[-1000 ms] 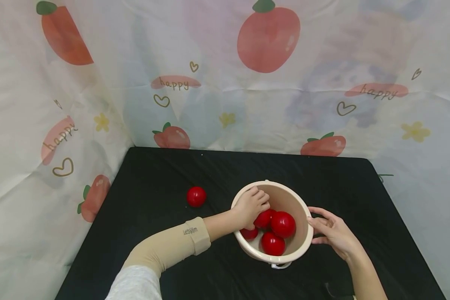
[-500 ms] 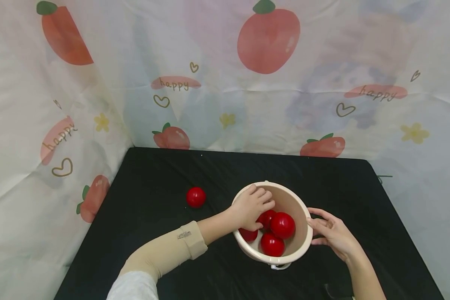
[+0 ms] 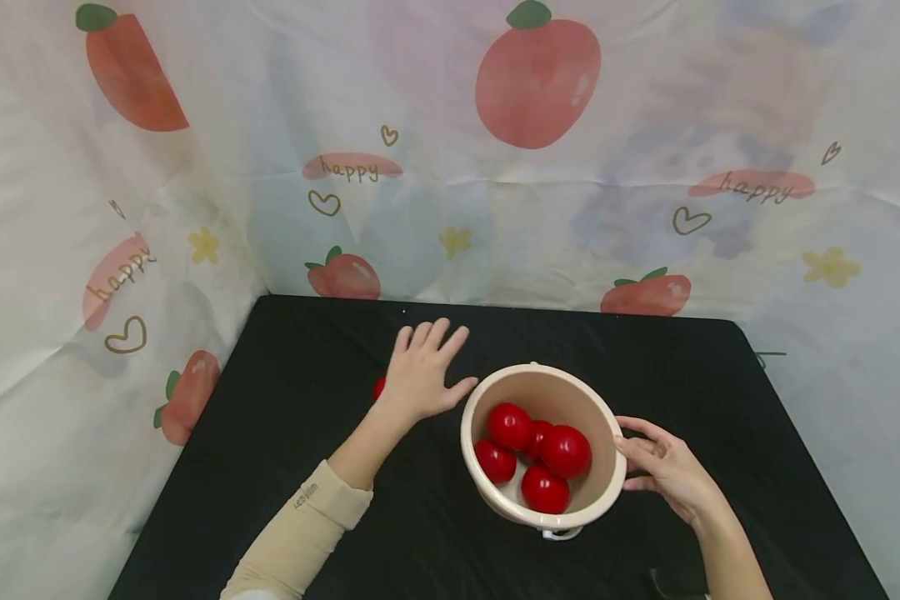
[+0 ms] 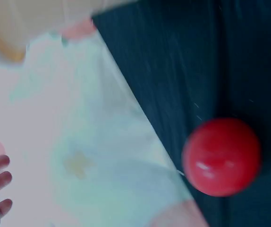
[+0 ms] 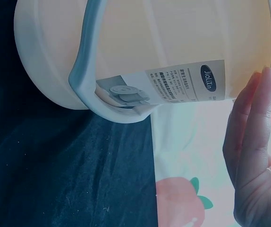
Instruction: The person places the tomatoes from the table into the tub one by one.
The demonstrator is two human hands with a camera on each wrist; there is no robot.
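Note:
A cream bucket (image 3: pixel 470 433) stands on the black table, with several red balls (image 3: pixel 566 451) inside. My right hand (image 3: pixel 671 467) holds the right side of its rim, thumb at the edge and fingers along the outer wall. The right wrist view shows the bucket's handle and printed label (image 5: pixel 187 85). To the left of the bucket, my left hand (image 3: pixel 422 375) is raised with fingers spread and nothing in it. Behind this hand, partly hidden in the head view, a lone red ball (image 4: pixel 222 157) lies on the table.
The black cloth-covered table (image 3: pixel 330 333) runs back to a printed curtain (image 3: pixel 435 83) with fruit, hearts and words. Another side of the curtain hangs along the left edge. The bucket's white handle (image 3: pixel 562 533) hangs at its front.
My left hand has come out of the bucket and moved left and away from me towards the lone ball, its fingers spreading. Another ball is now visible in the bucket. The right hand stays at the rim.

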